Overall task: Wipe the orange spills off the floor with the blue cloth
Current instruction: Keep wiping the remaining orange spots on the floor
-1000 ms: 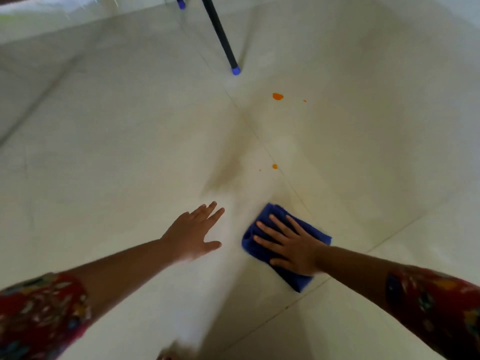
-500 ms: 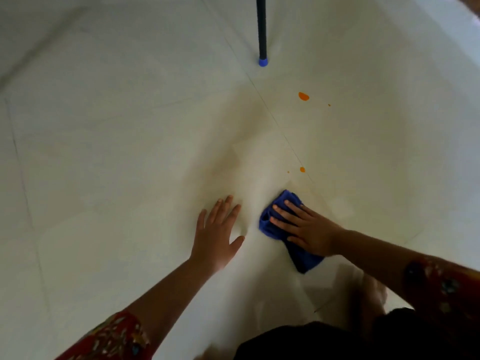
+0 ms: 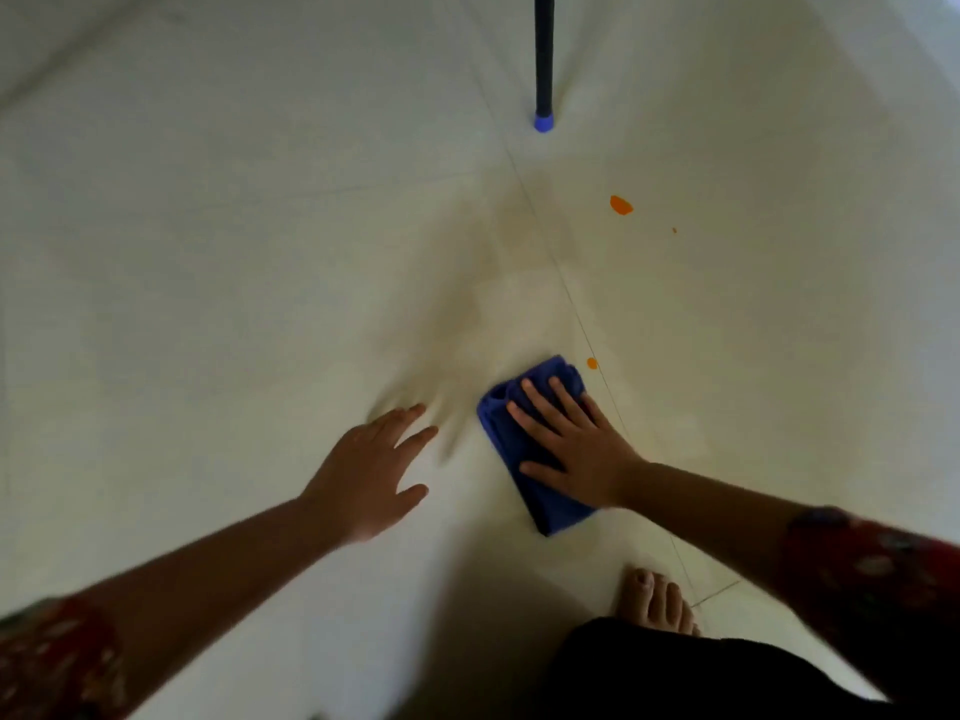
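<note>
Pale tiled floor [image 3: 208, 252], crossed by a grout line [image 3: 571, 304] running toward a black furniture leg [image 3: 543, 54], which stands beyond the spills and out of the wiping path. Item: blue cloth [image 3: 556, 511], folded, flat on the floor under the right hand [image 3: 576, 444], whose spread, straight fingers press rather than grip, likely to push it at the small orange spot [image 3: 591, 363] just beside its far corner; a larger orange blot [image 3: 621, 205] and a tiny speck [image 3: 674, 230] lie farther off, unwiped. Left hand [image 3: 363, 475]: released, fingers straight, beside the cloth, apparently bracing (blurred, contact uncertain); a bare foot [image 3: 657, 600] lies near the cloth's near end.
</note>
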### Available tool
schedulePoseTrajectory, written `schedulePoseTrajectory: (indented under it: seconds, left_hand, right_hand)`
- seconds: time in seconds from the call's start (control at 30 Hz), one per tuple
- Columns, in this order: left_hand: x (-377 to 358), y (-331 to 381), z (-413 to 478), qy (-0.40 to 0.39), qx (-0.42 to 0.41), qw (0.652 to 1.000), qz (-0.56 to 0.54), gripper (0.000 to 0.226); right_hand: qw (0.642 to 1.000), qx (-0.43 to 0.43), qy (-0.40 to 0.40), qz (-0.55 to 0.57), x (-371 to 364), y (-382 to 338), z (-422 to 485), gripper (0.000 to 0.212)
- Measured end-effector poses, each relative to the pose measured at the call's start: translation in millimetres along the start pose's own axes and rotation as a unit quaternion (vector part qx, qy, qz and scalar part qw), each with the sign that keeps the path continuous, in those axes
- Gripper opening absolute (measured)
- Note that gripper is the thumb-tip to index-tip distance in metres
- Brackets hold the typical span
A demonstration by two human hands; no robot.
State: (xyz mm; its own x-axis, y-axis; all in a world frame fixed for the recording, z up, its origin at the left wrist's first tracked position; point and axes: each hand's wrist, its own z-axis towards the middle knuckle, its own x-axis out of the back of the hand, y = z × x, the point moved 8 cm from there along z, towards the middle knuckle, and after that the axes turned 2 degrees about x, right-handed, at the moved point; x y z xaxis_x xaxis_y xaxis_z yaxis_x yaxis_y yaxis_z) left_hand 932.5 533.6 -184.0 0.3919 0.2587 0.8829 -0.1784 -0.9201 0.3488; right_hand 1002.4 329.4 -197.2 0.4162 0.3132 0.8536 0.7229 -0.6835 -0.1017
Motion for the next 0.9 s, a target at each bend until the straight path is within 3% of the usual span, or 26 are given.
schedulePoseTrajectory:
  seconds: [0.1,0.2,0.27,0.37,0.47,0.57,0.67,0.73,0.83,0.9]
  left_hand:
    - [9.7,-0.2,10.4,-0.03,-0.005,0.999,0.017,0.083]
    - [19.2,6.4,23.5,-0.032,0.006,0.999,0.034,0.088]
    - [13.3,8.4,34.0,-0.047,0.05,0.997,0.026,0.093]
    - [10.0,13.2,51.6,0.002,0.147,0.988,-0.048,0.081]
    - [2.7,22.4,65.3,0.055,0.229,0.965,-0.115,0.068]
    - [-4.9,32.0,75.5,0.074,0.241,0.96,-0.121,0.065]
    - [-13.4,29.7,78.2,0.055,0.244,0.965,-0.076,0.073]
    - [-16.1,31.5,78.3,0.05,0.245,0.967,-0.048,0.076]
    - [-13.1,37.4,75.2,0.105,0.248,0.963,-0.017,0.077]
    - [-12.2,40.5,73.9,0.132,0.254,0.958,-0.001,0.076]
  right_hand:
    - [0.997,0.002,0.069,0.023,1.1,-23.4,11.0,0.066]
    - [0.986,0.139,0.082,-0.045,-26.1,-38.5,-22.3,0.061]
    - [0.976,0.181,0.104,-0.067,-35.6,-12.7,-48.4,0.058]
    - [0.983,0.097,0.145,-0.049,-19.5,39.4,-34.2,0.056]
    - [0.985,0.034,0.172,-0.001,4.2,36.8,1.1,0.056]
    - [0.98,0.108,0.165,-0.005,-12.5,0.3,-13.4,0.057]
    - [0.972,0.172,0.157,0.004,-33.7,21.1,-59.8,0.054]
    - [0.981,0.083,0.178,0.011,-34.4,69.4,-72.0,0.057]
    - [0.978,-0.087,0.185,0.03,-18.5,129.8,-56.8,0.065]
    - [0.97,-0.135,0.197,0.047,1.2,138.9,-26.8,0.063]
